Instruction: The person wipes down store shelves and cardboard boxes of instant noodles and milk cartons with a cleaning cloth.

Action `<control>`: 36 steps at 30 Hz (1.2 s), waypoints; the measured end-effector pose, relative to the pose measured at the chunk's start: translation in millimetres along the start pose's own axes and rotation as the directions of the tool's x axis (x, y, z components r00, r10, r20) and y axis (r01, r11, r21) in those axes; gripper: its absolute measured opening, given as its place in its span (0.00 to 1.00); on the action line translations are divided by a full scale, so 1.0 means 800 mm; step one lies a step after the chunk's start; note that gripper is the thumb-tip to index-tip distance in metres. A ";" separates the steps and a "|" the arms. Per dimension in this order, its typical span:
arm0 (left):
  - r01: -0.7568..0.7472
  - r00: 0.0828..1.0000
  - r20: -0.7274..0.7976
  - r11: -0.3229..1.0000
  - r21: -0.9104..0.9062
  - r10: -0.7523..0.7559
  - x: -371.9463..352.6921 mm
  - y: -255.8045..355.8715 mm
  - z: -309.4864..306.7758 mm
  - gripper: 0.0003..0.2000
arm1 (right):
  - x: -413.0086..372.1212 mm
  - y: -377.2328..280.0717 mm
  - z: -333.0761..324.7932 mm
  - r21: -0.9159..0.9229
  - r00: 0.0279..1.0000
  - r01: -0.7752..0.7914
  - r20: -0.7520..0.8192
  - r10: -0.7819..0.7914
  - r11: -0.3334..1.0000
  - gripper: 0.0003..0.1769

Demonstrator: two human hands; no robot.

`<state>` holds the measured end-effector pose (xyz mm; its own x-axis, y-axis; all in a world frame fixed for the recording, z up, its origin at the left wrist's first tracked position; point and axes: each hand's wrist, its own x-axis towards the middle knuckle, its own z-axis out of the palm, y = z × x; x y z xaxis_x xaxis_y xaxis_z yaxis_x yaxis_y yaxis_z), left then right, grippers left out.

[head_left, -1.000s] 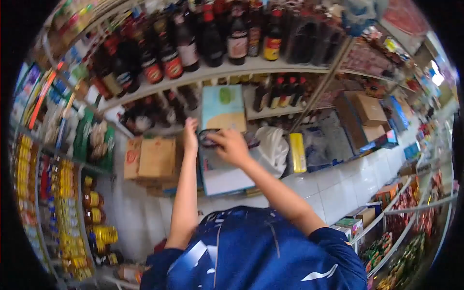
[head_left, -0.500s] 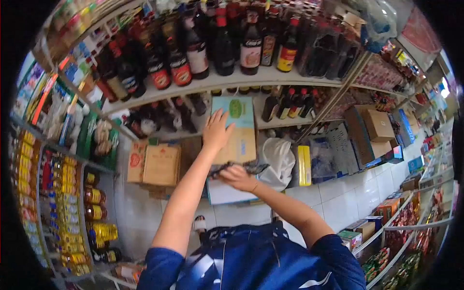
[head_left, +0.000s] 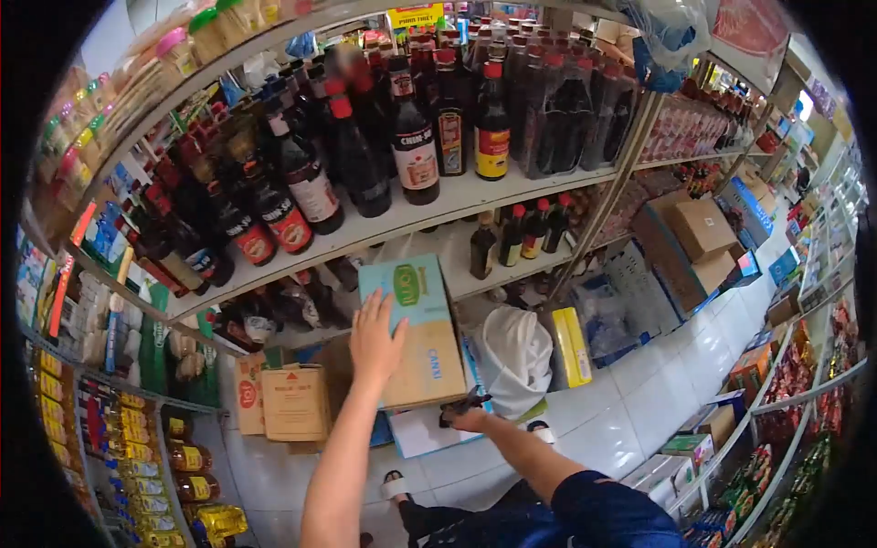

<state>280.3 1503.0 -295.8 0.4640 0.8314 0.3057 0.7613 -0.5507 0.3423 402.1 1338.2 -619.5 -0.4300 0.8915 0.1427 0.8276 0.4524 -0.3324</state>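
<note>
A green and tan carton [head_left: 427, 359] stands in front of the shelf, on a white box [head_left: 427, 436]. My left hand [head_left: 375, 336] lies flat on the carton's upper left part with its fingers spread. My right hand [head_left: 470, 419] is at the carton's lower right corner, its fingers closed round a dark crumpled cloth-like thing [head_left: 453, 409]. Most of those fingers are hidden. Just right of the carton is a white sack [head_left: 514, 359].
Dark sauce bottles [head_left: 416, 151] line the shelf [head_left: 365, 239] ahead. Brown cartons [head_left: 294, 402] stand at left, with a yellow box [head_left: 571, 347] and an opened carton [head_left: 662, 251] at right. Oil bottles [head_left: 137, 470] fill the left rack. White tiles [head_left: 594, 416] cover the floor.
The view has shifted, showing more bottles and floor. My right hand has moved from the carton's lower front to its lower right corner with the dark thing. My left hand stays on the carton.
</note>
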 end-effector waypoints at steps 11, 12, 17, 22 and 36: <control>-0.006 1.000 -0.015 0.999 -0.046 0.005 -0.010 -0.006 0.008 0.23 | -0.039 -0.016 -0.207 0.996 0.414 -0.048 0.083 0.906 -0.070 0.20; -0.011 1.000 -0.012 0.999 -0.030 0.010 -0.013 -0.007 0.010 0.23 | -0.017 -0.032 -0.259 0.999 0.344 0.051 -0.004 0.939 -0.014 0.19; -0.030 0.999 -0.021 1.000 0.000 0.030 -0.011 -0.004 0.008 0.24 | 0.064 -0.052 -0.305 0.962 0.472 0.000 -0.241 0.848 0.274 0.24; -0.013 1.000 -0.021 1.000 -0.027 0.012 -0.012 -0.009 0.011 0.23 | 0.082 -0.040 -0.235 0.993 0.413 0.094 -0.107 0.905 0.075 0.25; 0.044 0.998 0.045 0.998 -0.055 -0.042 -0.006 0.003 0.003 0.22 | 0.048 0.021 -0.008 0.950 0.149 -0.307 -0.009 0.989 0.055 0.20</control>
<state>281.0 1497.6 -298.2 0.4518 0.8562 0.2506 0.7551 -0.5167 0.4037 401.7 1380.0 -613.9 0.7576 0.5801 -0.2991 -0.1653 -0.2729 -0.9477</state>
